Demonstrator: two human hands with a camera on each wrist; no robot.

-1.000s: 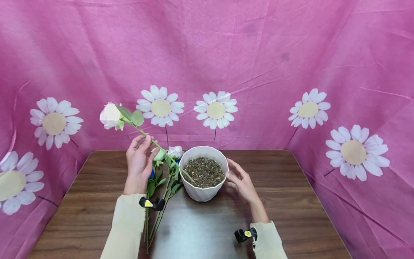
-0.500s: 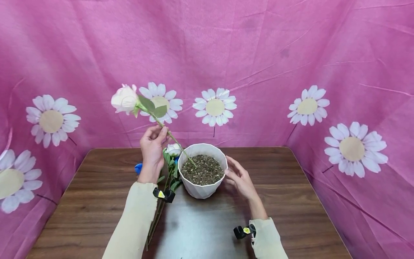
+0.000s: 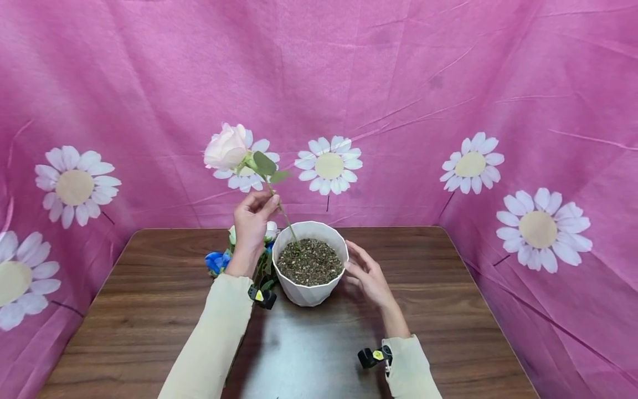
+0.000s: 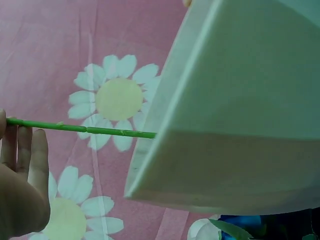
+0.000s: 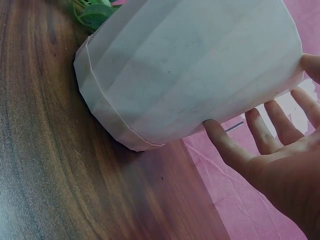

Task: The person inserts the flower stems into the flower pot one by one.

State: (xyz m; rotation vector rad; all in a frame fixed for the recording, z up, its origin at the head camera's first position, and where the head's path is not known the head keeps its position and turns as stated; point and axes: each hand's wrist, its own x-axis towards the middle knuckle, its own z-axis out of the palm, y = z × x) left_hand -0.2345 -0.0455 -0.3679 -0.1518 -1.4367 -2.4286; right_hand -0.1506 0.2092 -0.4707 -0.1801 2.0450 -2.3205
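My left hand (image 3: pixel 251 230) pinches the stem of a pale pink rose (image 3: pixel 226 147) between thumb and fingers. The bloom leans to the left, and the stem's lower end reaches into the soil (image 3: pixel 310 265) near the back left of a white faceted pot (image 3: pixel 306 295). In the left wrist view, the green stem (image 4: pixel 110 131) passes behind the pot's rim (image 4: pixel 185 95), which hides its tip. Against the pot's right side rests my right hand (image 3: pixel 371 280). The right wrist view has its fingers (image 5: pixel 227 145) spread along the wall, with the thumb near the rim.
Left of the pot, partly behind my left forearm, lie more cut flowers: a blue bloom (image 3: pixel 217 261), a white bloom (image 3: pixel 271 230) and green leaves (image 3: pixel 266 274). They lie on a brown wooden table (image 3: pixel 433 310). A pink cloth (image 3: pixel 399 83) printed with daisies hangs behind and at both sides.
My left hand has moved right and slightly up with the rose, so its stem stands steeper and enters the soil farther back. My right hand stays at the pot.
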